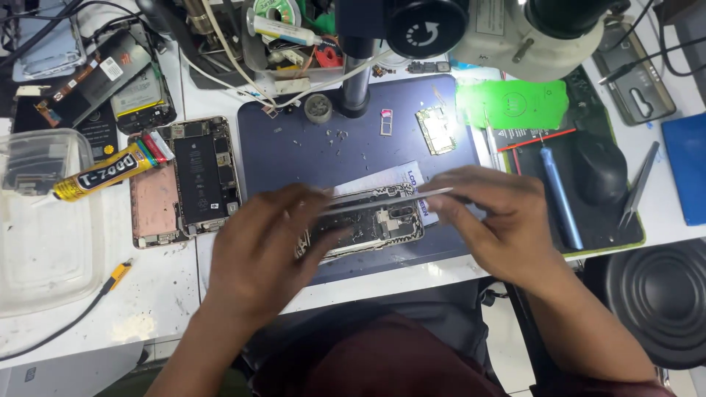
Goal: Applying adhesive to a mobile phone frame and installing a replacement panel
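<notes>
An opened phone frame (382, 224) with bare internals lies on the dark blue work mat (294, 147). My left hand (265, 250) rests on the frame's left end and holds it down. My right hand (500, 220) grips metal tweezers (390, 198), which lie nearly flat across the top of the frame with the tips pointing left toward my left fingers. A white card (382, 179) sits under the frame's far edge.
A second opened phone (198, 176) and a pink back cover (153, 204) lie left, beside a yellow glue tube (103, 173) and a plastic tub (37, 220). A microscope (500, 29) hangs overhead. Circuit board (435, 130), blue pry tool (560, 198) and mouse (599, 169) sit right.
</notes>
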